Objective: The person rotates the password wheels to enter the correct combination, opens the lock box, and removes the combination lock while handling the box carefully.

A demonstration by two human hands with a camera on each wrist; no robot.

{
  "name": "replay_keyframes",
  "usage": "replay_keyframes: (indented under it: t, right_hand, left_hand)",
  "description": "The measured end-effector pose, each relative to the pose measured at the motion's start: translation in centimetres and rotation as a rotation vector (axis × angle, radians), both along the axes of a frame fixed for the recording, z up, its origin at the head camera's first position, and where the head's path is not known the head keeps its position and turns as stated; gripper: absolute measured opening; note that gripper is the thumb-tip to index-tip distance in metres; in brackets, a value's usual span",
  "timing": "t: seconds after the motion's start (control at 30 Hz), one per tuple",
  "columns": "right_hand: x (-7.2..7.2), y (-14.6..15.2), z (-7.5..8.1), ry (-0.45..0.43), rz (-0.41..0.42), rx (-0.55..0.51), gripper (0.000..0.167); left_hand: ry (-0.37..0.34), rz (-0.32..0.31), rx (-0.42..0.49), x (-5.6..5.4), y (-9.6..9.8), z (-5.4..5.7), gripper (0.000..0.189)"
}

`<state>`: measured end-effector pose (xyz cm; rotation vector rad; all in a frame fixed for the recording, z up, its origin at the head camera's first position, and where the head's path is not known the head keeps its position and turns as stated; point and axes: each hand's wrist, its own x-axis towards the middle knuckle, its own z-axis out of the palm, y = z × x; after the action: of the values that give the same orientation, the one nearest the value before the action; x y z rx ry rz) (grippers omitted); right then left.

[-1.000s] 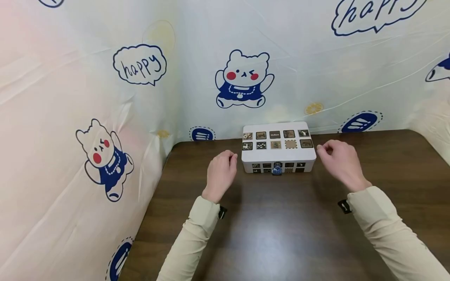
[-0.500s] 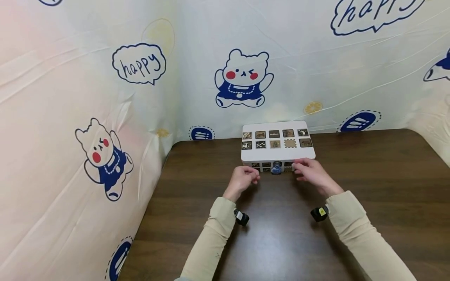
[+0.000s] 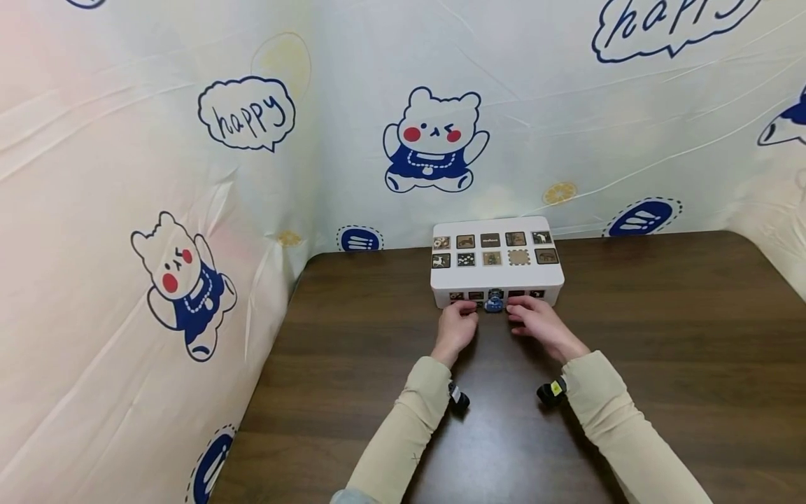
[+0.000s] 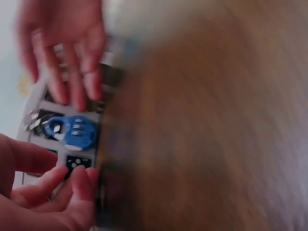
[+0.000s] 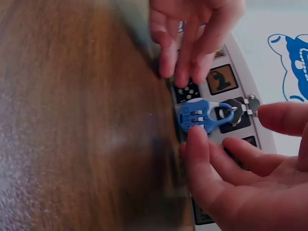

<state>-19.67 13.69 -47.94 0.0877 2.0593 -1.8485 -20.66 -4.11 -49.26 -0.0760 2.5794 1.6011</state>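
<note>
Wrist cams (image 3: 551, 394) nr, shared padlock (image 5: 191, 117)

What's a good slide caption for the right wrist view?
Fingers flank a blue combination padlock on a white box.

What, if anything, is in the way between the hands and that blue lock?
Nothing visible. The lock hangs at the front of the box, with the left hand on one side and the right hand on the other. Whether the right hand already touches it is hard to tell.
</note>
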Motion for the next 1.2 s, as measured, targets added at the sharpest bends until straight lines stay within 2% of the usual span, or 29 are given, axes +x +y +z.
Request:
replay_keyframes:
  t: [0.1,0.2,0.4,0.77,1.03,1.2]
  right_hand:
    - [0.1,-0.2,-0.1,-0.011,0.004,-0.010,0.049]
    - [0.2,-0.2,-0.1,-0.013,0.010,-0.020,0.049]
    - [0.0,-0.2,-0.1,-0.016,0.020,-0.037,0.049]
    - [-0.2,-0.3,-0.1,-0.015,0.028,-0.023,0.048]
    - [-0.2,-0.2,-0.2,-0.014,0.016,-0.018,0.046]
    - [-0.1,0.0,-0.6,-0.024,-0.001,-0.052,0.044]
  left_hand:
    - [0.100,-0.017,-0.149,0.0,0.5,-0.2,0.023]
    - [0.118,-0.012,-0.174,0.0,0.8,-0.3,0.021]
    - [0.096,0.021,-0.139,-0.3,1.2,-0.4,0.018]
    - [0.069,0.013,-0.127,-0.6,1.6,-0.5,0.019]
    - [0.011,0.005,0.028,-0.7,1.6,-0.6,0.018]
    - [-0.032,-0.037,0.023,-0.7,1.5,-0.7,0.021]
